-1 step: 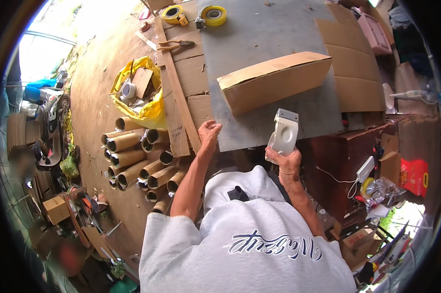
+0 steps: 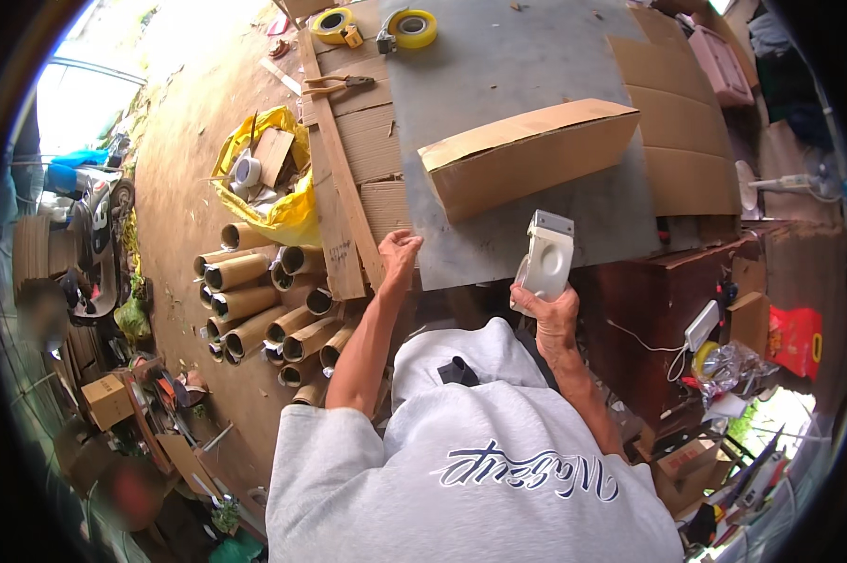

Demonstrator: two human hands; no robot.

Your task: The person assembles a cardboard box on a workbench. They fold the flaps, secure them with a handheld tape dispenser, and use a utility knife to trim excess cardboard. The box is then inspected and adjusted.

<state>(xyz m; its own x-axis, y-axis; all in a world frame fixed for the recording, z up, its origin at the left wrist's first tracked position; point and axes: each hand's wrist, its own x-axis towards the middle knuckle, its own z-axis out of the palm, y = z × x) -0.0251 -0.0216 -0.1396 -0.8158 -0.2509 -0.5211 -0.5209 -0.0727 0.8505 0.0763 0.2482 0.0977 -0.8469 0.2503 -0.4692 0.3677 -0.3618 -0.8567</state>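
Observation:
My right hand (image 2: 557, 314) grips a white hand-held tool (image 2: 546, 261) with a grey metal head and a round hollow in its side. It is held upright at the near edge of the grey tabletop sheet (image 2: 526, 70). A long closed cardboard box (image 2: 536, 169) lies slanted on the sheet, just beyond the tool and apart from it. By the sheet's near left corner, my left hand (image 2: 400, 255) has its fingers curled together. Whether anything small is between them cannot be made out.
Pliers (image 2: 341, 84) and two yellow tape rolls (image 2: 411, 30) lie at the far left of the table. Left of it stand a yellow bag (image 2: 297, 211) of scraps and stacked cardboard tubes (image 2: 240, 305). A dark red cabinet (image 2: 653, 319) is at the right.
My left hand has shifted very slightly to the left. The right hand, the white tool and the cardboard box stay in place.

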